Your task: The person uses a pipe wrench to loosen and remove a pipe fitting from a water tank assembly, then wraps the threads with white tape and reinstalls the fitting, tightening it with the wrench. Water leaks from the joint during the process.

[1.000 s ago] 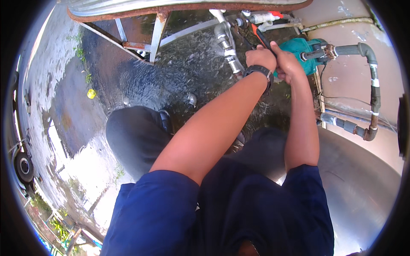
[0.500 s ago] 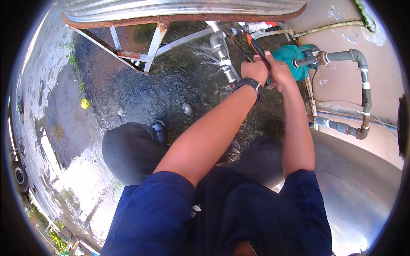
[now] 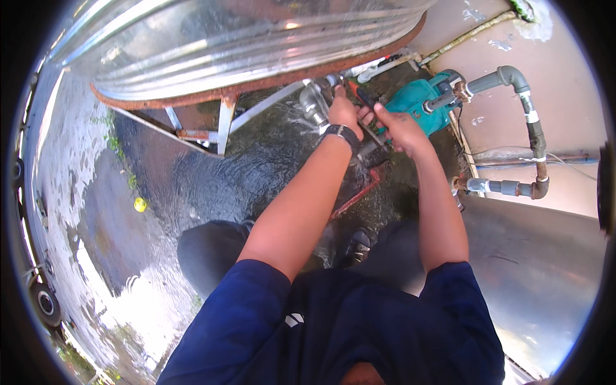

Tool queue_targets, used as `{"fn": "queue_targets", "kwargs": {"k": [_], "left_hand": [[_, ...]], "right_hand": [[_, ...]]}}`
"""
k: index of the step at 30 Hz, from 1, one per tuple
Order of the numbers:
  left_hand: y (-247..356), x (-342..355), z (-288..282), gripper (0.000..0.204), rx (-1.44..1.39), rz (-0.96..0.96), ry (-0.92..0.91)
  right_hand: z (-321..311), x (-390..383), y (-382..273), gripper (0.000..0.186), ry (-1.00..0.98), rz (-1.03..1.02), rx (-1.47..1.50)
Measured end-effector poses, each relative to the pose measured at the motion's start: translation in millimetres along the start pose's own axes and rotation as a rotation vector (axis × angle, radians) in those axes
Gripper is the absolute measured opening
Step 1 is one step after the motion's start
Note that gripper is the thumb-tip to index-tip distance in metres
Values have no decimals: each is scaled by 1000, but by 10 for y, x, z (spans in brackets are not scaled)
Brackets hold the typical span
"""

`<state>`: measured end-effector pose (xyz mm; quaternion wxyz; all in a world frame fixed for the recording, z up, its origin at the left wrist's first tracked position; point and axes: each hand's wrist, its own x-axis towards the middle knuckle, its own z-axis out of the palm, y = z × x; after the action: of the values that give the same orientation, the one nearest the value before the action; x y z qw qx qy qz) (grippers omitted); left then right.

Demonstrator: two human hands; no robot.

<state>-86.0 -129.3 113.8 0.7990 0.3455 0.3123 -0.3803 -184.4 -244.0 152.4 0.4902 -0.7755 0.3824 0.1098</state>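
My right hand (image 3: 401, 130) is closed around an orange-and-black handled tool (image 3: 364, 96), whose kind I cannot make out. Close beside it, my left hand (image 3: 345, 117), with a black watch on the wrist, is bent at a grey pipe joint (image 3: 312, 102); what its fingers grip is hidden. Water sprays out around that joint. Just to the right of my hands sits a teal pump (image 3: 414, 106), with a grey pipe fitting (image 3: 439, 102) on it. Under my hands, a thin red frame (image 3: 359, 196), like a hacksaw's, lies on the wet ground.
A ribbed metal tank (image 3: 256, 58) on a rusty stand (image 3: 224, 125) rises ahead. Grey piping (image 3: 536, 135) runs along the right wall, above a shiny metal surface (image 3: 532, 256). A yellow object (image 3: 140, 205) lies on the wet ground (image 3: 212, 186) at left.
The view has shifted, showing more of the tank. My hands have moved slightly apart, the left toward the pipe joint. The red frame has come into view below them.
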Motion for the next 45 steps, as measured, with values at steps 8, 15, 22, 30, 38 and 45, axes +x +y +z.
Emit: {"fn": "queue_targets", "kwargs": {"k": [8, 15, 22, 30, 38, 45], "left_hand": [[360, 410, 110, 82, 63, -145, 163], [490, 701, -50, 46, -60, -217, 27], [710, 211, -188, 61, -64, -331, -229], [378, -627, -1125, 51, 349, 268, 320], [-82, 526, -2431, 57, 576, 58, 568], [-561, 1194, -2788, 66, 1284, 44, 595]], "right_hand": [[151, 171, 251, 56, 124, -168, -411], [223, 21, 144, 48, 163, -222, -682], [343, 200, -123, 28, 360, -238, -1005], [695, 1150, -458, 37, 122, -361, -616], [714, 1124, -656, 34, 210, -348, -800], [822, 1026, -643, 36, 343, -352, -732]]}}
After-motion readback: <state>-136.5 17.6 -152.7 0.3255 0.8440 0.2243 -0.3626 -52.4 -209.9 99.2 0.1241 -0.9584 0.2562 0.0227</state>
